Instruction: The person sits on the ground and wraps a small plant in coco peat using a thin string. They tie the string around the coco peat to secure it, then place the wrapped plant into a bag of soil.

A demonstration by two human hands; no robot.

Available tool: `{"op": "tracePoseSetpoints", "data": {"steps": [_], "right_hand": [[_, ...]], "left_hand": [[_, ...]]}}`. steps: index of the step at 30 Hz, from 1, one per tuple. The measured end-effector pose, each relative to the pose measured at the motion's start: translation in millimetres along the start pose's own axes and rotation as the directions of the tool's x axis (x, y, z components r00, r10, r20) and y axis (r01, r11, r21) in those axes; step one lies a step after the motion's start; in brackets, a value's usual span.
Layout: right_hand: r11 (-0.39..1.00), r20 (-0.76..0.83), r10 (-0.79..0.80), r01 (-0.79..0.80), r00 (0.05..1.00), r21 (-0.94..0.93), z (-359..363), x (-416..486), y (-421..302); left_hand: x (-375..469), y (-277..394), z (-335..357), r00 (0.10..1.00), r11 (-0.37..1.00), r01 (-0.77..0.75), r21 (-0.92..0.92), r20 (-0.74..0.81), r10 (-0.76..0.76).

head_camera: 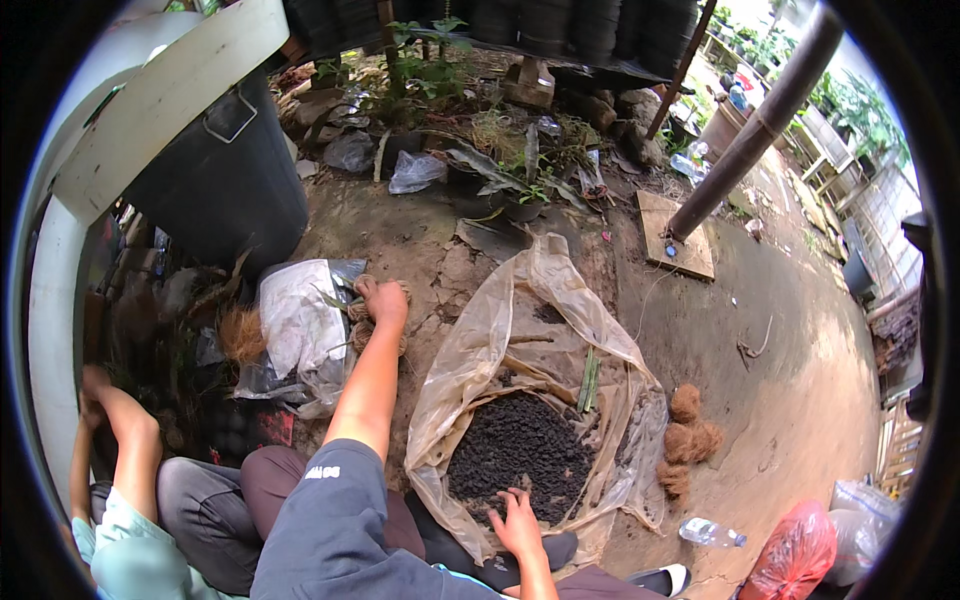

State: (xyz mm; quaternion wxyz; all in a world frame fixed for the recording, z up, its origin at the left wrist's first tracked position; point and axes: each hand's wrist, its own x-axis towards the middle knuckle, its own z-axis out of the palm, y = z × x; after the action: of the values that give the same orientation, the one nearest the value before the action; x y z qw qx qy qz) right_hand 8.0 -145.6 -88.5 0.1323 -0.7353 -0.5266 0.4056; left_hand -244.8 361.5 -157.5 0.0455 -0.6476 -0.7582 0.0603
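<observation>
My left hand [384,300] reaches out to twine-wrapped bundles [363,336] beside a white and clear plastic bag [300,319]; its fingers rest on the upper bundle, and whether they grip it is not clear. Over the near edge of a heap of dark, crumbly soil [517,454], my right hand [519,521] has its fingers spread and holds nothing visible. The soil lies in an opened translucent plastic sack [465,367]. Green leaf pieces [589,381] lie on the sack above the soil. Balls of brown fibre [690,441] sit on the ground to its right.
At left sit co-workers, one with bare forearms [131,427]. A dark bin [225,165] stands upper left. A post [757,124] rises from a wooden board [675,232]. A plastic bottle [709,532] and a red plastic bag [795,551] lie lower right. Potted plants [525,199] stand ahead.
</observation>
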Motion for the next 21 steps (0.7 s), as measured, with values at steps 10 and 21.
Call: {"op": "tracePoseSetpoints", "data": {"steps": [10, 21], "right_hand": [[0.98, 0.116, 0.024, -0.001, 0.993, -0.198, -9.4, -3.3, -5.4], [0.906, 0.141, -0.025, 0.082, 0.99, -0.416, -53.8, -71.5, -21.8]], "left_hand": [[-12.0, -9.8, 3.2, 0.922, 0.956, -0.288, 0.059, -0.253, 0.294], [-396.3, -5.7, -90.3, 0.647, 0.45, -0.371, -0.813, 0.121, 0.753]]}}
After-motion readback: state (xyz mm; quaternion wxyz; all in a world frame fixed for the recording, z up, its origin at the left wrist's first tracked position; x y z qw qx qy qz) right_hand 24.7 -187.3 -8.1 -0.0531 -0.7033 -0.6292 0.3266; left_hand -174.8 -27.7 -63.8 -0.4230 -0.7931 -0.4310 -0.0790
